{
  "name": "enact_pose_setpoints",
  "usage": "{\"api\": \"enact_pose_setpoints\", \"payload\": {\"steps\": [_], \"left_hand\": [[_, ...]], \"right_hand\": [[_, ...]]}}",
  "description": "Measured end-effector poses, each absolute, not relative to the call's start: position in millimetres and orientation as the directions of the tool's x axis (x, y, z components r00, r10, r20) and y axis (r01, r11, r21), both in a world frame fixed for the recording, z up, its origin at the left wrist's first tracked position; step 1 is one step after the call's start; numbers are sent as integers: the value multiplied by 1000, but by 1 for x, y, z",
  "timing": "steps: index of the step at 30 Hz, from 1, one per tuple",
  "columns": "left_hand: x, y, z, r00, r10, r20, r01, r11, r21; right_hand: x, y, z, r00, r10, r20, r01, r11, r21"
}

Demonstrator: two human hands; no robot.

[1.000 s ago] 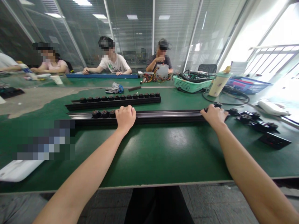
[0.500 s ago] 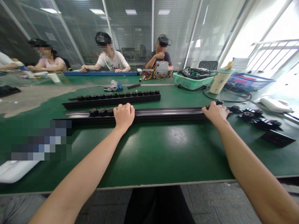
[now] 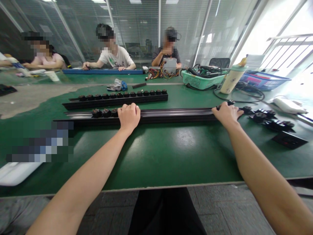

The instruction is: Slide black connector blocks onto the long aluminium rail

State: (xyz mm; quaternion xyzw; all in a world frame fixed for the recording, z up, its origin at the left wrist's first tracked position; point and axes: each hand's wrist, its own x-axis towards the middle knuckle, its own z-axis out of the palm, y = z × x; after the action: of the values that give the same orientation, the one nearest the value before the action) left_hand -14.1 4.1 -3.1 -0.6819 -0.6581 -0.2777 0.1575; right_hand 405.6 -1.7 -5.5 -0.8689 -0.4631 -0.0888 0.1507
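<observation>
A long black rail point(image 3: 176, 113) with a shiny channel lies across the green table in front of me. My left hand point(image 3: 129, 118) is closed over it left of the middle, knuckles up and fingertips hidden behind it. Several black knobbed modules point(image 3: 106, 113) sit in the channel just left of that hand. At the rail's right end, my right hand point(image 3: 227, 114) is wrapped over the end, with dark parts partly hidden beneath it. Farther back, parallel to this rail, lies a second black rail point(image 3: 117, 101) filled with similar modules.
Loose black modules point(image 3: 262, 115) and a flat black plate point(image 3: 290, 139) lie at the right. A blurred-out device point(image 3: 22, 171) rests at the left. Behind are gloves point(image 3: 117, 85), a green basket point(image 3: 204, 81), a bottle point(image 3: 232, 80) and cables. Several people sit across the table.
The view has tilted down a little, so the whole scene sits higher in the picture. Both hands keep nearly the same places on the rail.
</observation>
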Motion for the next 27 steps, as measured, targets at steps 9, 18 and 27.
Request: {"api": "enact_pose_setpoints", "payload": {"steps": [9,18,27], "left_hand": [[-15,6,-5,-5,799,601,992,-74,107],[-16,7,-5,-3,797,604,991,-78,108],[-16,6,-3,1,806,592,991,-81,108]], "right_hand": [[405,-1,-5,569,774,279,822,-541,-178],[404,-1,-6,570,771,283,821,-541,-180],[404,-3,-5,561,778,282,828,-530,-185]]}}
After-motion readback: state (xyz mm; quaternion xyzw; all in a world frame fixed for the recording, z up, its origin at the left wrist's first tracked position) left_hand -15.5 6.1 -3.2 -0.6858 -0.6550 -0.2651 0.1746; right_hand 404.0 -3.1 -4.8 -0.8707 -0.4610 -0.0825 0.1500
